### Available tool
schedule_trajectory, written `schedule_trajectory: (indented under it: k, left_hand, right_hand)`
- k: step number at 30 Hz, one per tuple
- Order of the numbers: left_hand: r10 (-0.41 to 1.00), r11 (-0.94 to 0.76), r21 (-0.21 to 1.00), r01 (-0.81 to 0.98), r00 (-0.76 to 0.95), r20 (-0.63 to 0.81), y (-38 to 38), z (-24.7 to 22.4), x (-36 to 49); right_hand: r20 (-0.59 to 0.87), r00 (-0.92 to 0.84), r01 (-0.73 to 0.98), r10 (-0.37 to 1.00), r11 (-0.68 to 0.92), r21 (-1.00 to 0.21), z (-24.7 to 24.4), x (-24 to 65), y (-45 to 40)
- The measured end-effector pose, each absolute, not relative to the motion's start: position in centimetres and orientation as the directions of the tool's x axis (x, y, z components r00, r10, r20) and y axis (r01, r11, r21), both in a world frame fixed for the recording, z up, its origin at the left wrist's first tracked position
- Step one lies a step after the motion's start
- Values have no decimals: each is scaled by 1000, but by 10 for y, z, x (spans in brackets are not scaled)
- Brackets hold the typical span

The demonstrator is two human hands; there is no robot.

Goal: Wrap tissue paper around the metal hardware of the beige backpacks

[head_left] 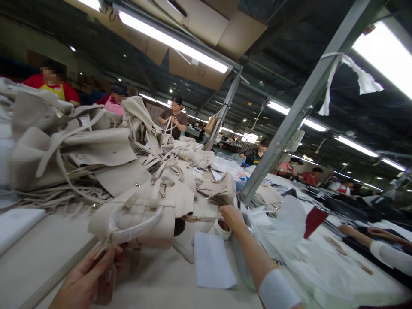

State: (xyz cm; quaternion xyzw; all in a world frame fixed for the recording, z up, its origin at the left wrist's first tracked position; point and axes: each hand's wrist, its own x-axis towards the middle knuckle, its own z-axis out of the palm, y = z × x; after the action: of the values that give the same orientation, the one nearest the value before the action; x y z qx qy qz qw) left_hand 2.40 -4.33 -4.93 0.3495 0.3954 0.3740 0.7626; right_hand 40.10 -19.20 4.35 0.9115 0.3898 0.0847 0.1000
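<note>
My left hand (92,272) is closed at the near end of a beige handbag (161,231), pinching it by the base of its handle. The handle (138,227) is wrapped in clear film. A translucent tag-like piece (105,285) hangs below those fingers. My right hand (232,218) reaches forward with fingers bent together, right above a small white tub (222,229) with a brown inside. What those fingers hold, if anything, is hidden. A white sheet of paper (213,262) lies on the table in front of the tub.
A big heap of beige bags and straps (86,150) fills the left and middle of the table. Slanted metal posts (289,116) rise at the right. Clear plastic bags (309,253) lie right of my arm. A co-worker's arms (380,249) are farther right; other people work behind.
</note>
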Motion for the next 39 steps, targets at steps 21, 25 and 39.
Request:
schedule_trajectory:
  k: [21,25,39]
  left_hand:
    - [873,419,848,-324,400,-279,-66,-13,20]
    - [869,424,849,-315,406,-283,-66,-15,21]
    - [865,450,830,-329,392,-313,-72,-2,25]
  right_hand:
    - [141,699,715,701,-679,-169,-32,308,-252]
    - [119,706,707,698,-685,-176,-30,306,-252]
    - [41,602,704,798,-506,-498,-29,304,-259]
